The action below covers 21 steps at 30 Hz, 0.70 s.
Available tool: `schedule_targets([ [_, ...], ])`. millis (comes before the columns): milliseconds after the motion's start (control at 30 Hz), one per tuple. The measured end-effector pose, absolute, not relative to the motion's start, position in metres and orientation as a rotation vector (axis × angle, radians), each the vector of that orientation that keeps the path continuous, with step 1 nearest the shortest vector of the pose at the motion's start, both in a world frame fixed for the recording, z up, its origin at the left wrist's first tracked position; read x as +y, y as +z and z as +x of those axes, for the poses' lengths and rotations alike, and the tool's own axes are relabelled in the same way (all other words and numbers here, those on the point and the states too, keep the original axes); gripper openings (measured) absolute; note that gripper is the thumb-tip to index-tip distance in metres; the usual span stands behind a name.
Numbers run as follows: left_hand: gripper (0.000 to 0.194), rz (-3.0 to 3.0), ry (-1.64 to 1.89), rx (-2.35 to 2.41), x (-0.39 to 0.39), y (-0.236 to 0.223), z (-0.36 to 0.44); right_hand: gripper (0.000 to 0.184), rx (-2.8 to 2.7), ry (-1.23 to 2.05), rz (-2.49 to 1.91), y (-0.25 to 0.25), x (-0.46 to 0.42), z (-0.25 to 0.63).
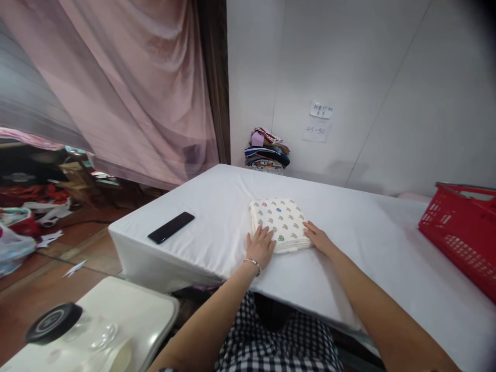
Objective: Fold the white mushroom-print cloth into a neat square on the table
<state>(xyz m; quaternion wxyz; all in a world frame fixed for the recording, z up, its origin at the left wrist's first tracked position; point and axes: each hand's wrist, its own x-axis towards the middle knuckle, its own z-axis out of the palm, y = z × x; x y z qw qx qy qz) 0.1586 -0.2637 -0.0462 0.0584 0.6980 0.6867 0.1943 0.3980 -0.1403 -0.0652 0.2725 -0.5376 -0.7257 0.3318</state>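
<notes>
A folded cream cloth (284, 219) with small grey, red, blue and green motifs lies flat on the white-covered table (217, 232). Its layers show along the front edge. My left hand (260, 249), with a bracelet at the wrist, rests with fingers spread on the cloth's near left corner. At the right edge of the cloth, my right hand (318, 237) touches it with fingers stretched out. Neither hand is closed around the cloth.
A black phone (171, 227) lies on the table's left side. At the right stands a red plastic basket (461, 227). A pile of folded fabrics (267, 152) is by the wall. Left of me, a white stool (132, 299) holds a clear jar with a black lid (54, 323).
</notes>
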Motion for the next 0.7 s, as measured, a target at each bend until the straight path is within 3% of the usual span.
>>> schedule_targets([
  [300, 0.028, 2.322, 0.774, 1.995, -0.274, -0.032, 0.173, 0.034, -2.207, 0.025, -1.065, -0.060, -0.190, 0.390],
  [700, 0.019, 2.270, 0.827, 1.933, -0.257, -0.034, 0.175, 0.034, -2.284, 0.071, -0.884, -0.062, -0.192, 0.377],
])
